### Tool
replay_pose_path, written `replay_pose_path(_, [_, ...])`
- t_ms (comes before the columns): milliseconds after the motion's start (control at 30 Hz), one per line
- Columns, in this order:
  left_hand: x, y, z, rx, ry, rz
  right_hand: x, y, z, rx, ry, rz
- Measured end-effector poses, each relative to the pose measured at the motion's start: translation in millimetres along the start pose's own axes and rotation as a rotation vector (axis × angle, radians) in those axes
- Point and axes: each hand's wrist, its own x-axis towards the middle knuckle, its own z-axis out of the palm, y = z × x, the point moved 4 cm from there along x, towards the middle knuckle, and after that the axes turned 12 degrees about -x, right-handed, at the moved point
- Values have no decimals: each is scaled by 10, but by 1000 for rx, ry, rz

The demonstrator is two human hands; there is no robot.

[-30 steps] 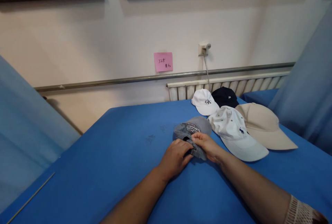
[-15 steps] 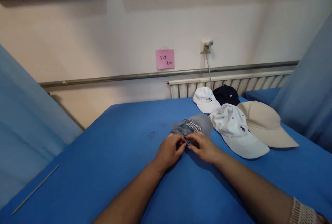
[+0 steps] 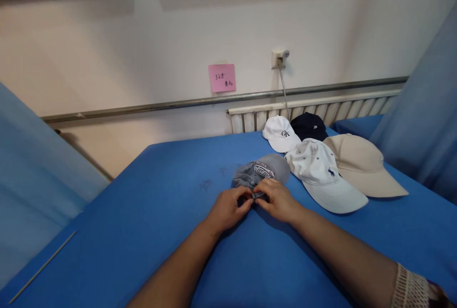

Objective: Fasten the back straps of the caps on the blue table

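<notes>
A grey baseball cap with white lettering lies on the blue-covered table, its brim pointing away and to the right. My left hand pinches the near edge of this cap at its back strap. Close beside it, my right hand grips the same strap from the other side, thumb and fingers closed on it. The fingertips of both hands almost meet at the strap. What the strap's fastening looks like is too small to tell.
Right of the grey cap lie a white cap with a horse emblem, a beige cap, a small white cap and a navy cap. A thin stick lies at the table's left edge. Blue curtains hang at both sides.
The whole view has shifted slightly. My hands stay at the cap's back, and more of the dark strap now shows between my fingers.
</notes>
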Motion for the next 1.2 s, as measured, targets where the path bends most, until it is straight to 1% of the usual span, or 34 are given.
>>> replay_pose_path(100, [-2,-9,9,12,17,-13,5,-30,-34,-58,12,-17])
replay_pose_path(233, [0,-17,28,80,51,22,13,-83,-48,-122,-13,-53])
replay_pose_path(300, [0,-26,39,113,41,25,16,-103,-48,-143,-24,-65])
replay_pose_path(400, [-8,-48,55,170,16,-12,14,-120,-40,-152,-42,-70])
replay_pose_path(500, [-18,-49,80,225,27,-34,9,-128,-22,-165,-62,-72])
replay_pose_path(633, [-21,-28,126,278,41,-22,1,-128,5,-188,-74,-78])
replay_pose_path(733, [-15,-29,111,288,45,-14,-3,-112,27,-160,-74,-71])
replay_pose_path(800, [-9,-42,73,275,26,-22,-4,-94,40,-106,-65,-54])
replay_pose_path(933, [4,-71,-7,182,-36,-37,1,-61,69,12,-47,-24])
replay_pose_path(1000, [6,-77,-22,159,-38,-23,9,-47,82,52,-42,-14])
replay_pose_path(1067, [5,-82,-10,195,-18,-4,18,-27,93,70,-33,9])
replay_pose_path(1200, [-6,-64,80,383,25,55,29,13,118,41,-29,86])
